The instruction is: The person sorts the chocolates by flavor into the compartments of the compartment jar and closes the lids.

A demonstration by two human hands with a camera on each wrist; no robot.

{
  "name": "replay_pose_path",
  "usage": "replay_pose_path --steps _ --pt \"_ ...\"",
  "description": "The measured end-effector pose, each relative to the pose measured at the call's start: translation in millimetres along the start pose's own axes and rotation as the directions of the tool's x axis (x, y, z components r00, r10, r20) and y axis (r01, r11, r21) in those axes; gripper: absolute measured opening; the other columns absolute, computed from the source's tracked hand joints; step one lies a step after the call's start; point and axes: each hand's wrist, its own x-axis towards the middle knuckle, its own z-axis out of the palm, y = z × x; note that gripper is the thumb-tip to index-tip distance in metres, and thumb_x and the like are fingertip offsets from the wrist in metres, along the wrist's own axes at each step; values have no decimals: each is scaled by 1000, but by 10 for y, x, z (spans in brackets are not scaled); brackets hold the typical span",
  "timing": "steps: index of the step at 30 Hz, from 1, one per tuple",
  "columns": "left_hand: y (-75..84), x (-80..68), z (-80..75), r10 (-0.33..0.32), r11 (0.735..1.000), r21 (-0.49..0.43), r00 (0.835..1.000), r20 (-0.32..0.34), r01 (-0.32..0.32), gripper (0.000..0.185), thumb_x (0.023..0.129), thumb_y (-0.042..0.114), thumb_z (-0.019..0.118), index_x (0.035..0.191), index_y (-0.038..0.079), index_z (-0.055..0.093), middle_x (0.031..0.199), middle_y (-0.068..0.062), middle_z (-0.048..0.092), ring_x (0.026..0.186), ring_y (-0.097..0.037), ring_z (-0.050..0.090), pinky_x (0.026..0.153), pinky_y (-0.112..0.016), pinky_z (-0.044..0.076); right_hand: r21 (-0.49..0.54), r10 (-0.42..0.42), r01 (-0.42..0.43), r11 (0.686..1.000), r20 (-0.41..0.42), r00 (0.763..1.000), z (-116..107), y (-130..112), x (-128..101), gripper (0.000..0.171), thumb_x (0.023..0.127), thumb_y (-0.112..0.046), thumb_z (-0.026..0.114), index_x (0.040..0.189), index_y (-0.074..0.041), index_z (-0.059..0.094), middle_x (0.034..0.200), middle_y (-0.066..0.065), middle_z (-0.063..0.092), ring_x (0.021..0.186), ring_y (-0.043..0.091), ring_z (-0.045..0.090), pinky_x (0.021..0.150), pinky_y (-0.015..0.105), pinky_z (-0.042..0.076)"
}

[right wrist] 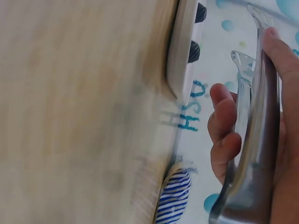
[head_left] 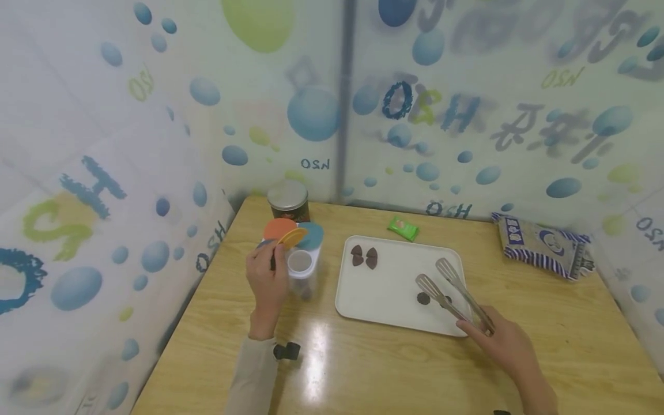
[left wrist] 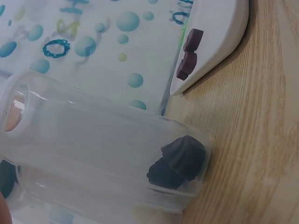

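Note:
My left hand point(head_left: 267, 279) pinches a yellow lid point(head_left: 293, 237), tilted up beside the round open mouth of one compartment of a clear container point(head_left: 303, 279). Orange point(head_left: 280, 228) and teal point(head_left: 312, 236) lids cap other compartments. Two dark, ridged pieces point(left wrist: 184, 156) lie at the bottom of the clear compartment. In my right hand point(head_left: 510, 346) are metal tongs point(head_left: 459, 297), their slotted ends spread apart above the white tray point(head_left: 384, 300). Beneath the tongs sit two dark round pieces point(head_left: 423, 298). Brown pieces point(head_left: 372, 258) lie at the tray's upper left.
A round tin point(head_left: 288, 199) stands behind the container, by the wall. Beyond the tray lies a small green packet point(head_left: 403, 228). At the right of the wooden table point(head_left: 394, 369) is a blue-and-white striped bag point(head_left: 542, 245). Patterned walls border the table.

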Motion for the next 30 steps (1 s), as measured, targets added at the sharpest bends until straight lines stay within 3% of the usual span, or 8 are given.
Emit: replay_pose_path --steps 5,9,20,23,30 --pt "-1 3 -5 0 1000 4 1000 8 0 16 94 7 62 94 -7 71 91 -21 74 88 -38 68 84 -50 45 -40 63 -61 997 50 997 -17 161 -56 76 90 -63 59 131 0 53 81 6 59 71 22 52 60 34 40" --pt "-13 2 0 1 1000 0 1000 8 -1 16 94 6 62 94 -6 71 92 -21 74 88 -38 68 84 -50 45 -70 107 -100 992 92 990 -30 278 -89 83 91 -66 56 136 3 51 93 17 65 79 28 59 67 44 49" --pt "-34 -9 7 0 1000 5 1000 12 0 18 95 8 60 94 -6 71 92 -21 74 88 -39 68 84 -49 44 -88 119 -109 990 122 985 -10 387 -182 84 89 -70 55 136 0 56 108 25 69 83 29 64 74 56 51" --pt "-43 -16 7 -2 1000 5 1000 13 2 17 95 8 61 94 -6 71 92 -21 74 89 -38 67 84 -49 44 -90 107 -98 991 102 989 -2 378 -203 80 89 -67 57 134 0 58 106 25 69 81 27 63 73 55 52" --pt "-50 -16 18 11 1000 1 1000 4 -11 16 94 7 61 93 -6 71 90 -21 74 87 -38 68 84 -50 44 -60 101 -96 994 97 990 24 352 -206 66 93 -61 56 130 -6 61 88 8 65 73 21 52 65 40 47"
